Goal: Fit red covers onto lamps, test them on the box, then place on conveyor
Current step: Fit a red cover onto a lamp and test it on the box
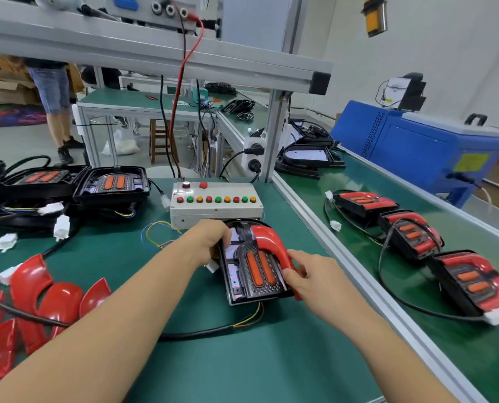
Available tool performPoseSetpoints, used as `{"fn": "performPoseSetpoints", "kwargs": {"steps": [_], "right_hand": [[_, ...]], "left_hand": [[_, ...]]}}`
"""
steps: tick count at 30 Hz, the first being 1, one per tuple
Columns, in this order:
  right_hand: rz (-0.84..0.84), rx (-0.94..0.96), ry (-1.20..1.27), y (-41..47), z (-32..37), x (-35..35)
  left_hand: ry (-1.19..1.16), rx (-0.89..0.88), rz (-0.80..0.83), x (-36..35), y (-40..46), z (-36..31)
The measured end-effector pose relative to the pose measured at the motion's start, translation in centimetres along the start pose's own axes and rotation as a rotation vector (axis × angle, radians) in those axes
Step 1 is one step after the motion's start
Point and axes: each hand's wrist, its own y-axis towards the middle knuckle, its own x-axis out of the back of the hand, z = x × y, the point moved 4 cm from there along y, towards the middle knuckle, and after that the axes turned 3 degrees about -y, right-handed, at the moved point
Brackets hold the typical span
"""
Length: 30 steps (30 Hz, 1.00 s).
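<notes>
A black lamp (244,282) with two orange lenses lies on the green table in front of the white test box (216,203). A curved red cover (271,242) sits partly on its right side. My left hand (210,242) grips the lamp's upper left edge. My right hand (309,279) pinches the lower end of the red cover. Three covered lamps (411,234) lie in a row on the conveyor (359,257) at the right. Loose red covers (39,298) are piled at the left.
Uncovered black lamps (111,184) with white plugs are stacked at the back left. An aluminium rail (329,242) separates table and conveyor. A blue machine (417,146) stands beyond the conveyor. A frame post (274,135) rises behind the box. A person's legs (56,112) stand far left.
</notes>
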Motion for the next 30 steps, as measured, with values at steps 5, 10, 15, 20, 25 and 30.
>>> {"fn": "performPoseSetpoints", "kwargs": {"steps": [5, 10, 15, 20, 25, 30], "right_hand": [[-0.084, 0.058, -0.014, 0.0, 0.0, 0.5], [-0.116, 0.129, -0.024, -0.2, 0.6, 1.0], [-0.127, 0.169, -0.013, -0.7, 1.0, 0.2], [-0.107, 0.184, 0.012, -1.1, 1.0, -0.1], [-0.154, 0.171, -0.011, -1.5, 1.1, 0.0], [-0.162, 0.187, 0.096, -2.1, 1.8, -0.6]], "left_hand": [[-0.154, 0.011, 0.064, -0.1, -1.8, -0.7], [-0.249, 0.008, 0.128, -0.5, -2.6, -1.5], [-0.286, -0.043, 0.122, -0.8, -2.8, -1.5], [-0.271, -0.075, 0.08, -0.7, -3.2, -1.8], [-0.264, -0.115, 0.054, -0.5, -3.1, -1.9], [-0.246, -0.091, 0.085, -0.3, -3.1, -1.6]]}}
